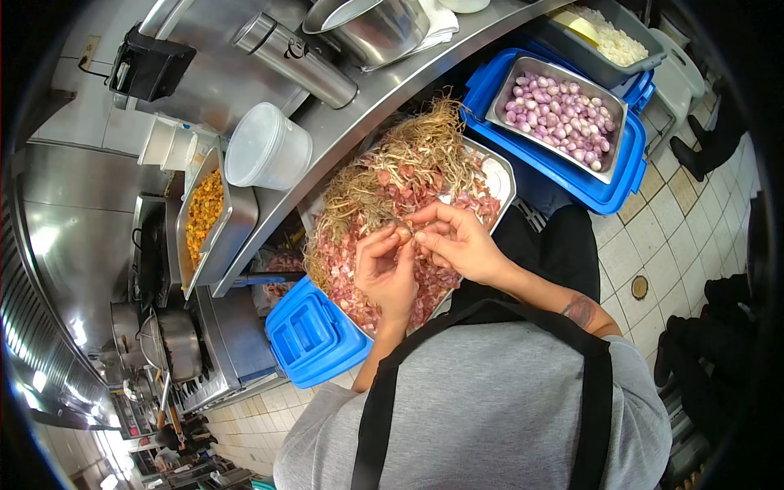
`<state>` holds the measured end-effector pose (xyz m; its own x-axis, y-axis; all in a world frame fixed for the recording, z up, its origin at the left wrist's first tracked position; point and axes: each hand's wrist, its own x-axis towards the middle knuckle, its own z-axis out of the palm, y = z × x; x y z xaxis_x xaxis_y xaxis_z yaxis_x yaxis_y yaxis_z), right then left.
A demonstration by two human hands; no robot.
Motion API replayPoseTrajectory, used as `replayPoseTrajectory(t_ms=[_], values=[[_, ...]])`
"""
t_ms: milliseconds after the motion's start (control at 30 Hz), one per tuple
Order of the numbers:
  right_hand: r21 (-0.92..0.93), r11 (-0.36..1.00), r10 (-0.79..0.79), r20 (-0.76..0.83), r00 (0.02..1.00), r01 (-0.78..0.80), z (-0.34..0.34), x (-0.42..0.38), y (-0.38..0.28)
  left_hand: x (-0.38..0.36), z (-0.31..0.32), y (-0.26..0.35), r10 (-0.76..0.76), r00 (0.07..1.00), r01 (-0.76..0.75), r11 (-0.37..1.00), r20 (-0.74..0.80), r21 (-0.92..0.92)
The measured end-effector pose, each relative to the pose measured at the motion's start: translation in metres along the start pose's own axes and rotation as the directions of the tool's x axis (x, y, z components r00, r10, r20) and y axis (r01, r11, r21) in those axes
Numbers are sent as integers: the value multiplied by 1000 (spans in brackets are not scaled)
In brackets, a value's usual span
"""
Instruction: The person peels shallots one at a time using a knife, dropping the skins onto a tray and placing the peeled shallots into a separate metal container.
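Observation:
A small brownish shallot [403,233] sits between my fingertips, above a big metal tray [504,181]. My left hand [385,269] pinches it from the left. My right hand [457,241] is closed in a pinch at its right side, thumb against forefinger; the fingers partly hide the shallot. Below both hands, pinkish papery shallot skins [420,290] fill the tray. A heap of dry stalks and roots [408,155] lies on the tray's far part.
Peeled purple shallots [559,114] fill a steel pan [618,135] on a blue lid [625,184] at right. A grey tub [653,61] stands behind. Another blue lid [314,335] is at left. A steel counter [359,122] carries a white bucket [265,147] and a pan of orange pieces [237,220].

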<state>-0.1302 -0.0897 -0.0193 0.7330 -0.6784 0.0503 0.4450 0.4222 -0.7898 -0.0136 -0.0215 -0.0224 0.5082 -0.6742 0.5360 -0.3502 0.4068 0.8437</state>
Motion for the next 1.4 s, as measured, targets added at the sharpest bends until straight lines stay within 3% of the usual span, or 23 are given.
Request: replayPoseTrajectory(t_ms=[67,133,200,367,433,533,733,867,967,1067,1200,1400], values=[[-64,996,-63,-31,998,61,0,2,5,-1,1,-2,22,1000,-22,1000,0,-5],[-159,978,-143,-43,989,134,-1,4,7,-1,2,1,-66,998,64,994,-11,-86],[-116,992,-58,-33,998,54,-5,4,4,0,1,0,-197,980,196,954,16,-227],[233,953,184,59,981,-193,-16,1,-13,12,-17,-15,-490,813,574,578,315,-580],[271,942,198,36,980,-200,-13,0,-13,12,-14,-15,-508,802,589,589,314,-554],[142,979,153,-39,988,-146,-10,1,-8,16,-6,-6,-525,804,588,633,279,-503],[67,993,96,-13,995,-95,-5,3,-1,9,-4,-10,-509,849,508,711,144,-486],[-169,986,-29,-219,975,-8,-21,12,8,12,-2,3,-494,857,492,705,144,-510],[-384,923,-99,-195,976,17,-28,12,14,12,-7,-2,-454,879,461,735,145,-497],[-387,920,-117,-108,987,67,-14,4,4,11,-14,-13,-441,886,450,751,140,-483],[-291,955,-95,-125,988,55,-10,3,1,14,-22,-13,-457,867,489,698,200,-523],[-301,953,-53,-17,998,45,-6,1,-9,14,-18,-11,-522,844,504,695,122,-513]])
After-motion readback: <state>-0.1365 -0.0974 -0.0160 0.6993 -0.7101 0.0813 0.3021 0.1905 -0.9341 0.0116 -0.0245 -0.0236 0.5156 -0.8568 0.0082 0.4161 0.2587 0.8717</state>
